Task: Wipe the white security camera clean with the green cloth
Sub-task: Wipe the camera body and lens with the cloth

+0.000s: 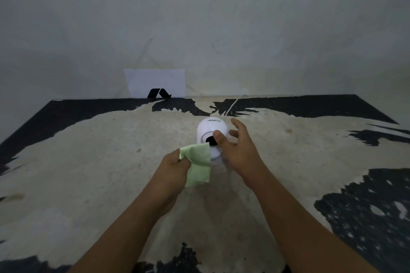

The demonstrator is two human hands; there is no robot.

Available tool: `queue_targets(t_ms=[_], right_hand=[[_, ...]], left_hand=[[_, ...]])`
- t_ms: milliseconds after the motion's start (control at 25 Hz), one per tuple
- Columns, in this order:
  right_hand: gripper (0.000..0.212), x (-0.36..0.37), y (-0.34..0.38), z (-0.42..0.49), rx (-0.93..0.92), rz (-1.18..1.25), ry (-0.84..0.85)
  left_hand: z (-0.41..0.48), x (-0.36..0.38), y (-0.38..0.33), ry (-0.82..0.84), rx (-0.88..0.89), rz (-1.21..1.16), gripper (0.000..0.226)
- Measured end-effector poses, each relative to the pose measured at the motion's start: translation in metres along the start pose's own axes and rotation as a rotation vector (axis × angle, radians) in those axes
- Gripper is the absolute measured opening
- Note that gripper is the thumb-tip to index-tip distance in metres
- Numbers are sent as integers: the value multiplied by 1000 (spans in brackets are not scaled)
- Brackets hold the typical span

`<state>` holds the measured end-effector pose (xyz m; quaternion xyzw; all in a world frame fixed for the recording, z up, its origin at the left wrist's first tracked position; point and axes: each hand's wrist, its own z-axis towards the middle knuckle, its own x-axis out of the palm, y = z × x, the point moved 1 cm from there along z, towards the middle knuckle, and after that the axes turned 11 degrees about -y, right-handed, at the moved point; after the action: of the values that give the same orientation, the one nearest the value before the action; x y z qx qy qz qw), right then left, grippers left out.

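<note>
White security camera under spread right fingers; left fingers clamp green cloth.

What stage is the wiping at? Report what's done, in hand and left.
Done: the left hand has gripped the pale green cloth and brought it beside the round white security camera on the worn table.
In hand: the right hand, fingers spread, is steadying the camera, thumb by the dark lens.
Left: apparently most of the wiping; how clean it is can't be judged.

A worn tabletop, pale with black patches, meets a grey wall at its far edge. A white paper sheet bearing a black mark leans there, far left.
</note>
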<state>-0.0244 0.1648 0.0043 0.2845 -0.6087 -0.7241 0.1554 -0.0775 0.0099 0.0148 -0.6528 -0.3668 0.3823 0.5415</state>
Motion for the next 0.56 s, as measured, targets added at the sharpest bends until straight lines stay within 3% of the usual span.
queue_targets(t_ms=[120, 320, 440, 560], right_hand=[[51, -11, 8, -11, -96, -34, -104], [15, -20, 32, -28, -68, 144, 206], [10, -28, 45, -15, -119, 121, 45], [9, -35, 57, 8, -216, 84, -211]], left_hand=[[2, -3, -12, -2, 34, -39, 36], [11, 8, -33, 12, 178, -44, 24], [26, 7, -33, -121, 212, -25, 27], [43, 1, -13, -203, 197, 161, 36]])
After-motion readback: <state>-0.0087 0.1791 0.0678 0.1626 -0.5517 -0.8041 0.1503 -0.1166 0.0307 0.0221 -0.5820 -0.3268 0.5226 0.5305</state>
